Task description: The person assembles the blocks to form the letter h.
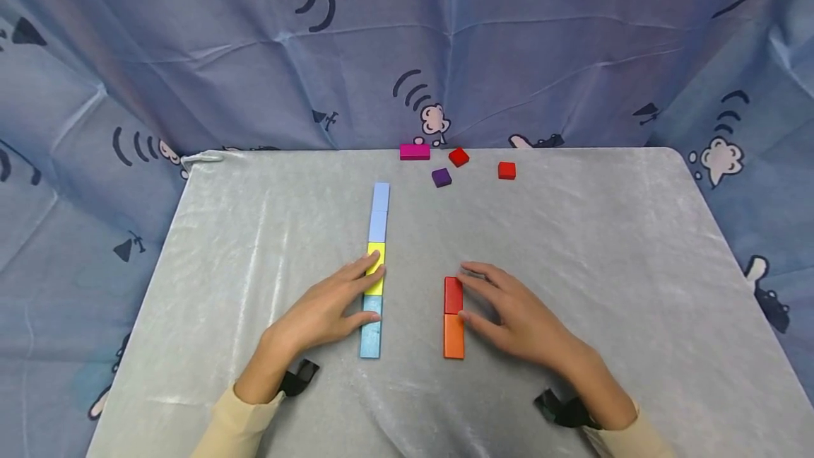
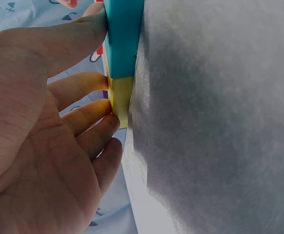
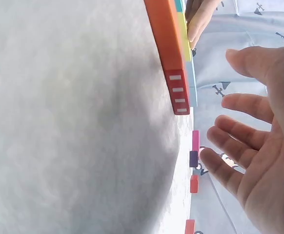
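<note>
A straight row of blocks lies to the left of centre, with light blue blocks at the far end, a yellow part in the middle and a teal part nearest. My left hand rests against this row, fingertips on the yellow and thumb on the teal, fingers fairly straight. To the right, a red block and an orange block lie end to end. Beside them is my right hand, its fingers spread and relaxed; in the right wrist view nothing is held.
Near the table's back edge lie a magenta block, a purple block, a red block and another small red block. A grey cloth covers the table. Behind hangs a blue patterned curtain.
</note>
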`<state>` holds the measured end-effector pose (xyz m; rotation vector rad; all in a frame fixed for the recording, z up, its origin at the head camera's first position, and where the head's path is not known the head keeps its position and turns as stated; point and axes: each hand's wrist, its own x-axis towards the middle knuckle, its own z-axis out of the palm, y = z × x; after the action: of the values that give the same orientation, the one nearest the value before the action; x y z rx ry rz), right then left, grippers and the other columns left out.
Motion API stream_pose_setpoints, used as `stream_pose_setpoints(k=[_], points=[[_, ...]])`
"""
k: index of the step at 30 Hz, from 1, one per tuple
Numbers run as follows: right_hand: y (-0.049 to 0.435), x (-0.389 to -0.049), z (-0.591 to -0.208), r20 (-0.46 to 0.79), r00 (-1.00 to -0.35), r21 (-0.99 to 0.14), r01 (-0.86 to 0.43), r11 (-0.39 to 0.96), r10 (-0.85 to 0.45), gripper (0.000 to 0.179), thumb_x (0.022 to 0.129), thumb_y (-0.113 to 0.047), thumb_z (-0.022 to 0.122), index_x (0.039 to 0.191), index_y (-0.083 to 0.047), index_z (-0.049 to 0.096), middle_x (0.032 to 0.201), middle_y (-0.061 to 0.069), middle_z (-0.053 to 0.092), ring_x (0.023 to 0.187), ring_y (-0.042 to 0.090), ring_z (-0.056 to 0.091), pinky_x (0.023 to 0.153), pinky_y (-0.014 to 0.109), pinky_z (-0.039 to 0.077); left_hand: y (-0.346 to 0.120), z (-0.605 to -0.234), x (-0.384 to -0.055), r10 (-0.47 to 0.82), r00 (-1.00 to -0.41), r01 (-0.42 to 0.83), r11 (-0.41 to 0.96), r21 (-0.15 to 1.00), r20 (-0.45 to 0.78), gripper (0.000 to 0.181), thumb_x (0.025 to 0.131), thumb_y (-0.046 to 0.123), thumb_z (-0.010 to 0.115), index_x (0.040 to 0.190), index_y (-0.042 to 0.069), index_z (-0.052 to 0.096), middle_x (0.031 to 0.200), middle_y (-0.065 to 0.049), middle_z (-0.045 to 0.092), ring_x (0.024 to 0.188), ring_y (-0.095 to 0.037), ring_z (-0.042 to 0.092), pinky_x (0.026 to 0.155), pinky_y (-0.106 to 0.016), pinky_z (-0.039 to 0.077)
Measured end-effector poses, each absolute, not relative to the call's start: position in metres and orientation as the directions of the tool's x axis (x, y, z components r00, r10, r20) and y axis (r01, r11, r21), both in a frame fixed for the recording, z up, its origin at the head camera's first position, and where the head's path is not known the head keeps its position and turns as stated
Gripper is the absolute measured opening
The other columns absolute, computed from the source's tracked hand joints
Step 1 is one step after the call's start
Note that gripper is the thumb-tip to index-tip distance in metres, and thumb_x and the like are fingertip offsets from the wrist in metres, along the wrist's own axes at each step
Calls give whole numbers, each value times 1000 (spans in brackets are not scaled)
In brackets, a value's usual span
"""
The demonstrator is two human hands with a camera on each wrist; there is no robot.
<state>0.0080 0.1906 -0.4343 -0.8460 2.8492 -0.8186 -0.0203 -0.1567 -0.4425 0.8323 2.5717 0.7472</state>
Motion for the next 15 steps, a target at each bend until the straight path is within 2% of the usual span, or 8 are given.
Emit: stream_pose_setpoints(k=[15], points=[[190, -10, -433, 144, -845, -487, -514, 707, -515, 57, 93, -25, 82, 144, -5, 65, 152, 13, 60, 137, 33, 61, 112, 58, 53, -156, -442, -20, 620, -772, 450, 688, 570, -139, 79, 97, 34, 78, 162, 7, 42, 176, -11, 28, 162, -34, 32, 128, -53, 37]])
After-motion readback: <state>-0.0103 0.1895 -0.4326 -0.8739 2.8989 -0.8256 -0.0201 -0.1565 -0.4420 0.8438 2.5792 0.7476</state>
